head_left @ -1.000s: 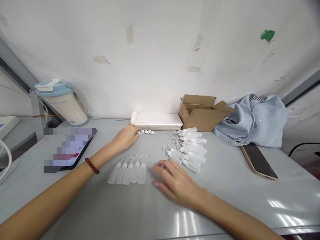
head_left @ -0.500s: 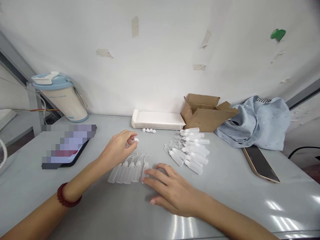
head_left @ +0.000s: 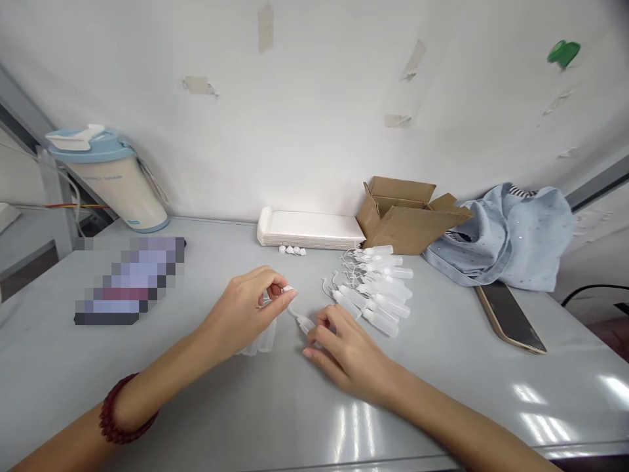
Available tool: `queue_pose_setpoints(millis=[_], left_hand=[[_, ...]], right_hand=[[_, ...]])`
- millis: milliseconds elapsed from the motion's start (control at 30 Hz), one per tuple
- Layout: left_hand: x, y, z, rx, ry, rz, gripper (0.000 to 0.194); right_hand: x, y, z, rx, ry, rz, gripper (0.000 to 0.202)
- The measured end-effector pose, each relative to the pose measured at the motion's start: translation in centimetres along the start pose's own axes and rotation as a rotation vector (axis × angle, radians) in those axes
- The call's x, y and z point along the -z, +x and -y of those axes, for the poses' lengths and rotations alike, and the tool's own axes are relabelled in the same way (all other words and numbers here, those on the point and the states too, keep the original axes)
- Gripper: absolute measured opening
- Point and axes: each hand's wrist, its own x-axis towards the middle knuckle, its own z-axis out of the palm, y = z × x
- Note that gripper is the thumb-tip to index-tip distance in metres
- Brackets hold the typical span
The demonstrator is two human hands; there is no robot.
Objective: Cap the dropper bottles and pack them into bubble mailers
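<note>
Bottle (head_left: 306, 324), translucent plastic, thin curved tube (head_left: 293, 311), gripped by right fingers (head_left: 328, 339); left fingers (head_left: 280, 305) pinch white cap (head_left: 288, 289).

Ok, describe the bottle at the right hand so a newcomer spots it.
From the open cardboard box, come nearer to the right hand. The small translucent bottle pokes out from under it. Unlike the heaped bottles or the row by the left hand, it lies alone between both hands.
</note>
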Motion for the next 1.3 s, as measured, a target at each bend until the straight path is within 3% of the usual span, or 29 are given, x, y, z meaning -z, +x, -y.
queue_pose_setpoints(millis=[267,367,667,800,933,1033,1300], left_hand=[[0.3,-0.3,-0.8,0.057,-0.072,0.148,0.026],[0.5,-0.3,-1.2,0.129,-0.142,0.208,0.027],[0.5,-0.6,-1.1,0.192,-0.277,0.368,0.027],[-0.2,-0.8,-1.1,0.192,-0.318,0.406,0.027],[-0.8,-0.8,-1.3,0.241,-0.424,0.322,0.027],[-1.0,-0.8,-1.5,0.249,-0.494,0.278,0.028],[-1.2,-1.0,-1.8,0.22,-0.548,0.338,0.025]], right_hand=[[0.2,-0.1,-0.9,-0.262,0.009,-0.028,0.005],[0.3,0.0,-0.8,-0.339,-0.024,0.013,0.019],[0.3,-0.2,-1.0,-0.393,-0.091,0.026,0.022],[0.4,-0.3,-1.4,-0.34,-0.008,-0.088,0.022],[0.6,-0.4,-1.1,-0.238,0.104,-0.172,0.021],[0.7,-0.5,-0.8,-0.192,0.127,-0.189,0.023],[0.7,-0.4,-0.6,-0.035,0.054,-0.181,0.027]])
